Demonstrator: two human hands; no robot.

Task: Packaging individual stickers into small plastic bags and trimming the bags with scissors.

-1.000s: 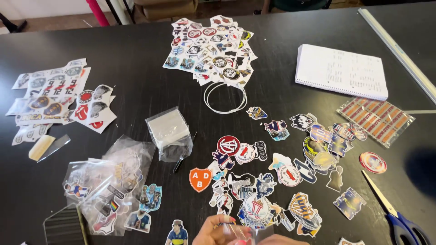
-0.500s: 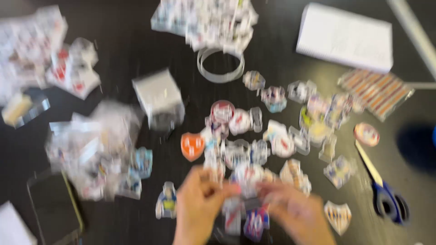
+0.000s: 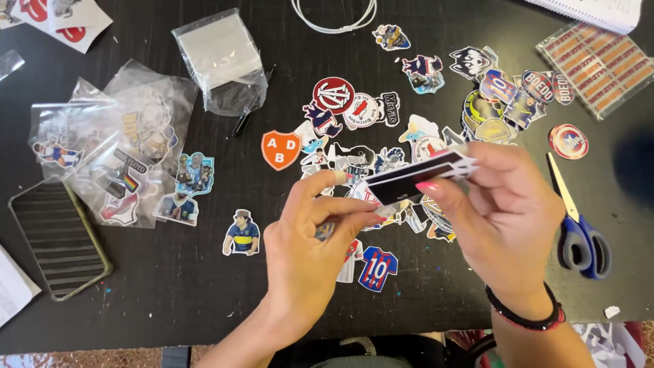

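I see my left hand (image 3: 306,252) and right hand (image 3: 504,218) both pinching a thin, flat sticker stack (image 3: 419,176) above the matte black tabletop (image 3: 204,293). Glossy die-cut stickers (image 3: 354,109) lie scattered at twelve o'clock, crinkled clear bags (image 3: 129,150) at nine, blue-handled scissors (image 3: 579,232) at three.
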